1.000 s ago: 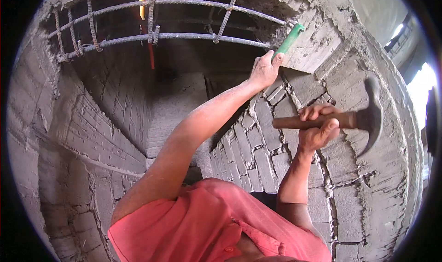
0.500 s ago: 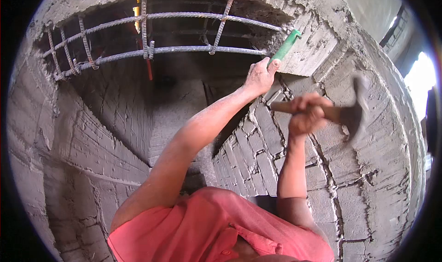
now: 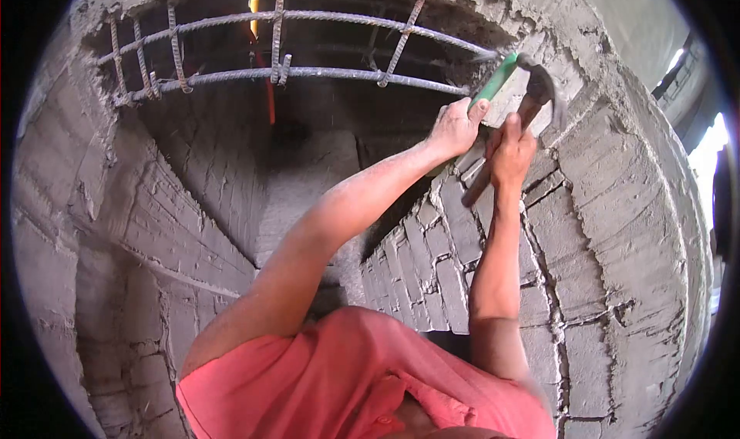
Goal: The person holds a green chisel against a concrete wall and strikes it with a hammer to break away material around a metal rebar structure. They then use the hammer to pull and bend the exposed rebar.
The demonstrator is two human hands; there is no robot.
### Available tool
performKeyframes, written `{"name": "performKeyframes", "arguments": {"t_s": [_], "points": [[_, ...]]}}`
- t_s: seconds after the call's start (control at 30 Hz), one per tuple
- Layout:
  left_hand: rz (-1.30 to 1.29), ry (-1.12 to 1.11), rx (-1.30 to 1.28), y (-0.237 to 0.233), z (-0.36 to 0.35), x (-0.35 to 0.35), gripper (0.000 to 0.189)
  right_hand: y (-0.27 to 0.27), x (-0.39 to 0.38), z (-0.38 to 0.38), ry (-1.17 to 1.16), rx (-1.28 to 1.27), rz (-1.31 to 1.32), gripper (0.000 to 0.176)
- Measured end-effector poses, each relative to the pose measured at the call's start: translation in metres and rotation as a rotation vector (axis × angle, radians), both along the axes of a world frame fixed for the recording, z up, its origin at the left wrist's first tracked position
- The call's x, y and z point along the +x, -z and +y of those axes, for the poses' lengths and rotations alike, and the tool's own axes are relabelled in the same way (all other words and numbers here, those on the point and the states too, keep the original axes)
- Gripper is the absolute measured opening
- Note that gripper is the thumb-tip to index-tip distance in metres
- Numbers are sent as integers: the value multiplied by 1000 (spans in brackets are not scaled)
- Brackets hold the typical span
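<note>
My left hand is closed around a green chisel, which slants up and to the right. Its lower part is hidden behind my fingers. A claw hammer with a wooden handle is gripped in my right hand, just to the right. The hammer's face is at the upper end of the chisel and looks to be touching it. Behind both tools lies a rough broken concrete edge.
Bent steel rebars cross the dark opening at the upper left. Below right is a block wall with rough mortar joints; a scored grey wall stands on the left. A red and yellow rod hangs behind the bars.
The hammer has swung up and left, from apart on the right to the chisel's end. My left hand keeps its hold on the chisel. The whole view has shifted slightly.
</note>
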State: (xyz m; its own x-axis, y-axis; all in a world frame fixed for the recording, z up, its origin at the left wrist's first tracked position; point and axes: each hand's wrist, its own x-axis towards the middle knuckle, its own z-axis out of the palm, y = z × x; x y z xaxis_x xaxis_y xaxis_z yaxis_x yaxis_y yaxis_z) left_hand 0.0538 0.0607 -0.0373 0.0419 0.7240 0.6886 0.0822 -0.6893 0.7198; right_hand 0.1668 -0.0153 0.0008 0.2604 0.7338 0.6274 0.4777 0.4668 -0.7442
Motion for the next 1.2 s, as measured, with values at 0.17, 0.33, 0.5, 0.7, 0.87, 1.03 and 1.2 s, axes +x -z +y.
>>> {"name": "performKeyframes", "arguments": {"t_s": [0.17, 0.33, 0.5, 0.7, 0.87, 1.03, 1.2], "points": [[41, -42, -20, -2, -1, -5, 63, -11, -27, -43, -294, 407, 391, 39], [51, -30, -3, -5, -1, -7, 62, 13, 0, -4, 114, 485, -251, 46], [-22, -60, 23, -6, 8, -15, 66, -8, -6, -30, -96, 184, 295, 46], [-384, 390, -266, 13, 2, 0, 56, -31, -14, -87, -371, 523, 239, 51], [-253, 235, -76, 0, -21, 11, 54, -53, -7, -116, -179, 275, 125, 58], [-218, 201, -152, -19, -34, 31, 49, -75, 12, -120, -11, 276, -76, 54], [-391, 152, -126, -17, -31, 52, 47, -100, -5, -135, -4, 401, -194, 53]]}}
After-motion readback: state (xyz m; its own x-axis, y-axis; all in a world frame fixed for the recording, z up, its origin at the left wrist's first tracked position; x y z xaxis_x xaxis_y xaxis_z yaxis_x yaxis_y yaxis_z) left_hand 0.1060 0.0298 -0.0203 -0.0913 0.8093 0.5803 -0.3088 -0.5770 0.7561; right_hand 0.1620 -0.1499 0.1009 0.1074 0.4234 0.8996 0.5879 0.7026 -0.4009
